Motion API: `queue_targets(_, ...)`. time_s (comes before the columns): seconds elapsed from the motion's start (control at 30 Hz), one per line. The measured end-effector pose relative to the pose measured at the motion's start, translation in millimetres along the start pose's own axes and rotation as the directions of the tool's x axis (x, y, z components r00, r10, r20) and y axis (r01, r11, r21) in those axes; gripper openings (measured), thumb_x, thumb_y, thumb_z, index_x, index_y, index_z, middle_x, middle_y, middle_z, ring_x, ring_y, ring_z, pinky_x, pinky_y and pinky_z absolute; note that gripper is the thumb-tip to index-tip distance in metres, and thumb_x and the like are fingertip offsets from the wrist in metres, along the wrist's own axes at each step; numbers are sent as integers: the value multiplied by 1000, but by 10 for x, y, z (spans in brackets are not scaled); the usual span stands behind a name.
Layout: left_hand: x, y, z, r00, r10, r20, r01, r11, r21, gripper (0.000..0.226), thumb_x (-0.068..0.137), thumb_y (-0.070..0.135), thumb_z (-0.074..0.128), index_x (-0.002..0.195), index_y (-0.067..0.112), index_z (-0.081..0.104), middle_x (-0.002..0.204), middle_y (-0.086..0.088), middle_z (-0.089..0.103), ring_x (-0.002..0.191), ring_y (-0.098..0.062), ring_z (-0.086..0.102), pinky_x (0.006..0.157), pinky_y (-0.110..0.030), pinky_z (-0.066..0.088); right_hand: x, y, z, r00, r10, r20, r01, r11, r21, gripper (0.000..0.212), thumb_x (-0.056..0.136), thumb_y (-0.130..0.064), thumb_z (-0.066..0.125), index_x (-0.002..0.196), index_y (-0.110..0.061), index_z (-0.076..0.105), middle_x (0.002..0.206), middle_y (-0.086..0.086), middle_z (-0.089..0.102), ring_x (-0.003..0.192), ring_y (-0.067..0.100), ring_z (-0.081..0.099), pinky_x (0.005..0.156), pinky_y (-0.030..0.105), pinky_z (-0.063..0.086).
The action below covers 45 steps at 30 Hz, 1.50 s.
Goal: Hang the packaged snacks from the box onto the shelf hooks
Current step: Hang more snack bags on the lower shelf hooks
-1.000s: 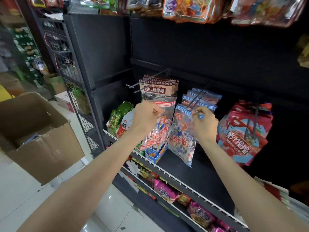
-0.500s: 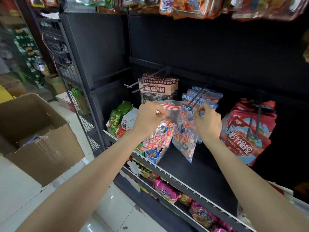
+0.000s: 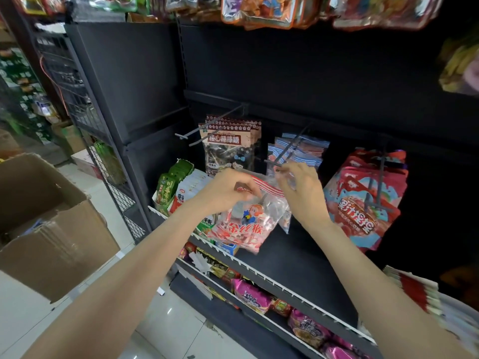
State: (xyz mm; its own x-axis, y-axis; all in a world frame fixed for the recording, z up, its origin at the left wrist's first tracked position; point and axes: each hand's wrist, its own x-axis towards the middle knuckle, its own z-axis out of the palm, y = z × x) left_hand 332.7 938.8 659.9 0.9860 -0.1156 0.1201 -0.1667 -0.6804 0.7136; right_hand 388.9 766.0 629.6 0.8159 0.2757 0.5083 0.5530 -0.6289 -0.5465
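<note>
My left hand [image 3: 228,193] grips the top edge of a clear snack bag with a red-striped header [image 3: 243,224], held tilted in front of the shelf. My right hand [image 3: 300,195] pinches the top of a second clear bag right at the tip of a double-prong hook [image 3: 278,156]. That second bag [image 3: 285,220] is mostly hidden behind the red-striped one and my hand. Several blue-striped bags [image 3: 300,149] hang further back on the same hook. The open cardboard box [image 3: 51,229] stands on the floor at the left.
An empty hook [image 3: 207,124] juts out left of the brown-headed candy bags [image 3: 228,146]. Red pouches [image 3: 368,203] hang at the right. Green and white packs [image 3: 178,187] sit on the shelf [image 3: 285,255], with more snacks on the lower tier.
My hands have come closer together. The red-striped bag has swung right and now covers the bag in my right hand, which stays at the hook tip.
</note>
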Motion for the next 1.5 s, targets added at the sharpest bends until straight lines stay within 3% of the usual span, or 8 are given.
queue_targets(0.23,74,33,200,988,32,-148,-67,969,-236,24,85,-3,61,96,18,68,100,7,63,80,18,53,71,2,38,40,48,-134,1000,23,2,-23,999,31,16,93,-20,59,91,-10,70,86,3,71,85,23,63,88,44,49)
queue_targets(0.43,227,-12,265,986,-39,-162,-6,963,-270,25,84,-5,62,99,15,64,93,14,60,78,10,56,66,-2,43,113,48,-62,992,123,-10,-123,992,-4,22,96,-22,54,95,-8,70,88,6,71,88,24,62,85,44,49)
queue_targets(0.77,292,-68,312,972,-125,-199,43,927,-372,29,83,-9,60,91,19,62,98,11,61,88,-1,58,69,-7,47,132,6,-37,993,97,-70,-105,987,-121,27,97,-21,49,91,-7,71,83,8,70,75,20,54,104,40,37)
queue_targets(0.93,440,-86,367,966,-200,-163,138,935,-328,28,82,-4,62,88,23,57,104,-9,63,95,-25,62,86,-40,50,184,22,-33,983,173,-68,-184,957,-223,28,97,-14,44,102,-14,71,89,6,70,88,24,60,110,35,28)
queue_targets(1.07,652,-94,467,951,-200,-235,134,954,-270,27,78,-5,62,91,18,56,100,-12,64,95,-29,61,85,-44,52,269,84,62,982,79,-172,-140,913,-383,19,92,-9,55,107,-12,66,101,8,67,98,28,59,100,39,32)
queue_targets(1.23,809,-61,544,929,-173,-327,137,982,-130,33,78,-1,61,81,28,47,102,-16,58,93,-29,59,81,-34,48,279,120,117,968,-32,-247,-76,906,-416,31,61,15,73,88,0,66,86,18,61,81,37,58,66,41,50)
queue_targets(1.4,761,-104,519,930,-127,-345,134,991,-6,28,85,1,61,111,9,57,123,-12,42,106,-15,45,81,-3,24,44,127,102,968,-30,-250,-60,937,-345,30,65,10,71,92,0,62,92,19,56,80,32,53,65,37,48)
queue_targets(1.5,644,-185,439,925,-64,-375,95,993,66,31,85,0,61,113,12,57,128,-11,39,111,-18,48,92,-4,26,-101,102,226,997,-52,-65,30,955,-296,14,85,-7,52,93,0,62,96,15,58,85,30,53,71,38,49)
